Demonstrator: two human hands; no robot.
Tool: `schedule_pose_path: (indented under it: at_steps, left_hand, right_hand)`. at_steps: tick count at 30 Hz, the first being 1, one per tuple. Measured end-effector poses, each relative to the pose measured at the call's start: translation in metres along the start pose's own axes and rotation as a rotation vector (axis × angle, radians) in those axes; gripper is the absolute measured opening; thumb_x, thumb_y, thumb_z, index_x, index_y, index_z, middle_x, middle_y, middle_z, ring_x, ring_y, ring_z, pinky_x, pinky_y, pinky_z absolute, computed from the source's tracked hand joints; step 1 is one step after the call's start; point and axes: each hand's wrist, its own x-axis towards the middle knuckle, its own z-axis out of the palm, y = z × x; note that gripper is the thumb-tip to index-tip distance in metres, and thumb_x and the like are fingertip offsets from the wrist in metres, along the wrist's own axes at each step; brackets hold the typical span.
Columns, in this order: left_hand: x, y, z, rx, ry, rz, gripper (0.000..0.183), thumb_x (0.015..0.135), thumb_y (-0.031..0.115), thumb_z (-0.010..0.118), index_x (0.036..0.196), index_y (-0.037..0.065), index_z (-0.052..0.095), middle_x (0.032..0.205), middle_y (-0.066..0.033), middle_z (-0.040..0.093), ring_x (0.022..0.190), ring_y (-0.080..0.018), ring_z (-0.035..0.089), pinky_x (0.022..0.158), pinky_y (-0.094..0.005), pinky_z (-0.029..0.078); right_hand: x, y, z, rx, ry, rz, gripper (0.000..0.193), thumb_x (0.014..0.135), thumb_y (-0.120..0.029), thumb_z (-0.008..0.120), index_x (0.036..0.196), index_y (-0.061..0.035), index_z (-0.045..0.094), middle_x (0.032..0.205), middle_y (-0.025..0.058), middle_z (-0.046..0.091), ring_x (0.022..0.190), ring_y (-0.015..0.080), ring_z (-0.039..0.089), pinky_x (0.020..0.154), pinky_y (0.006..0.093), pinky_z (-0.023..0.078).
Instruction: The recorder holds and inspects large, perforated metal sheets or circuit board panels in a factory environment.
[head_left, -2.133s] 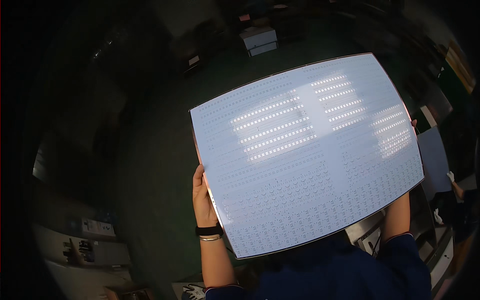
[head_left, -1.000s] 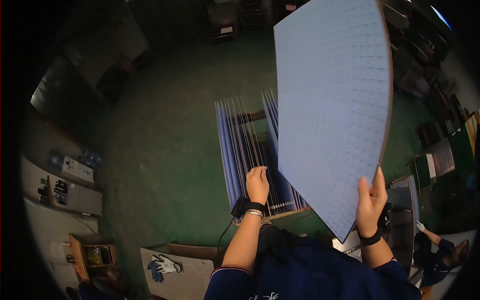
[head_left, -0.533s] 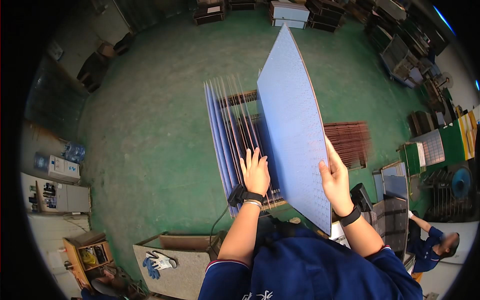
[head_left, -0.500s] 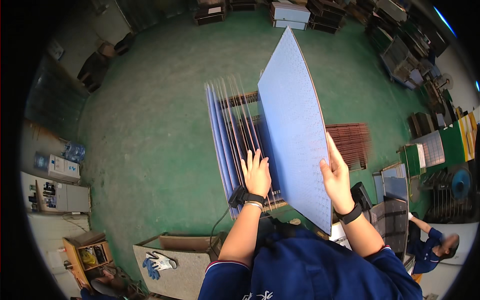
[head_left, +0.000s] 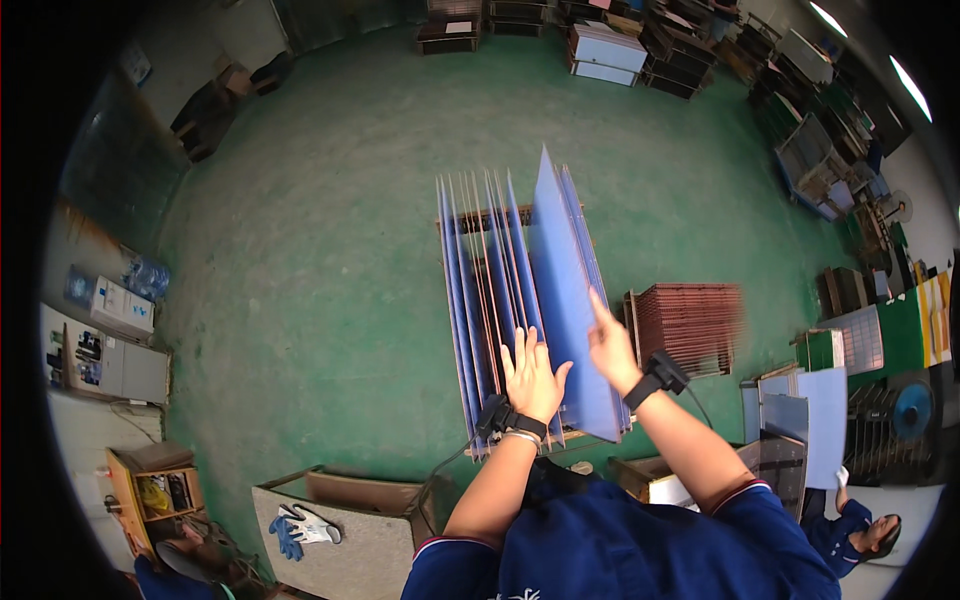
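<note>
Several thin blue panels (head_left: 450, 290) stand on edge in a slotted rack (head_left: 480, 222) before me, leaning slightly and spaced apart. Over their upper edges lies my left hand (head_left: 533, 385), fingers spread, gripping nothing. A large blue panel (head_left: 562, 300) stands at the rack's right side, close to a few others. My right hand (head_left: 612, 350) is at its upper right edge, thumb and fingers closed about it; the fingertips are partly hidden and a little blurred. Each wrist wears a black band with a small device.
Right of the rack sits a reddish-brown slotted rack (head_left: 690, 325). A grey box (head_left: 340, 545) with a pair of gloves (head_left: 305, 530) stands at lower left. At lower right, a co-worker (head_left: 850, 530) with a white glove touches a light blue panel (head_left: 825, 410). Another person (head_left: 180, 570) is at far lower left.
The blue panel in my right hand has gone down into the rack's right side. My left hand has moved right and lower, over the panels' edges. A light blue panel now shows by the co-worker.
</note>
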Motion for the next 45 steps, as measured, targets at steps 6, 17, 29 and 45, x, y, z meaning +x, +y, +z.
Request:
schedule_pose_path:
  at_steps: [6,17,29,45]
  left_hand:
    - [-0.001,-0.003,-0.002,0.082,-0.072,-0.030,0.032,0.075,0.021,0.064,0.097,-0.002,0.064,0.139,-0.0163,0.043,0.137,-0.0334,0.024,0.112,-0.0516,0.012]
    - [0.041,0.042,-0.142,-0.537,0.117,0.086,0.011,0.080,0.000,0.053,0.089,-0.005,0.055,0.109,-0.0221,0.058,0.084,-0.0403,0.061,0.072,-0.0386,0.051]
    - [0.005,-0.025,-0.320,-1.519,0.254,-0.169,0.020,0.080,0.019,0.057,0.083,0.000,0.055,0.075,-0.0117,0.062,0.066,-0.0158,0.060,0.062,-0.0259,0.049]
    - [-0.043,-0.039,-0.179,-1.921,0.453,-0.415,0.047,0.097,0.028,0.048,0.137,0.007,0.036,0.133,-0.0048,0.046,0.120,-0.0214,0.045,0.101,-0.0382,0.038]
  right_hand:
    - [-0.031,-0.001,0.005,-0.015,-0.088,-0.034,0.055,0.086,0.009,0.043,0.139,-0.0024,0.037,0.127,0.0217,0.054,0.120,0.0295,0.052,0.100,0.0336,0.041]
    - [-0.060,0.017,-0.042,0.250,-0.209,0.124,0.046,0.091,0.002,0.044,0.136,-0.0039,0.042,0.123,0.0210,0.057,0.109,0.0251,0.060,0.093,0.0313,0.047]
    - [-0.012,-0.022,-0.096,1.502,-0.298,0.338,0.041,0.096,-0.023,0.050,0.127,0.0024,0.045,0.118,0.0153,0.058,0.104,0.0233,0.060,0.088,0.0356,0.051]
    - [-0.030,-0.056,-0.082,1.492,-0.256,0.149,0.044,0.091,-0.012,0.058,0.131,-0.0017,0.043,0.127,0.0110,0.052,0.119,0.0234,0.050,0.102,0.0395,0.042]
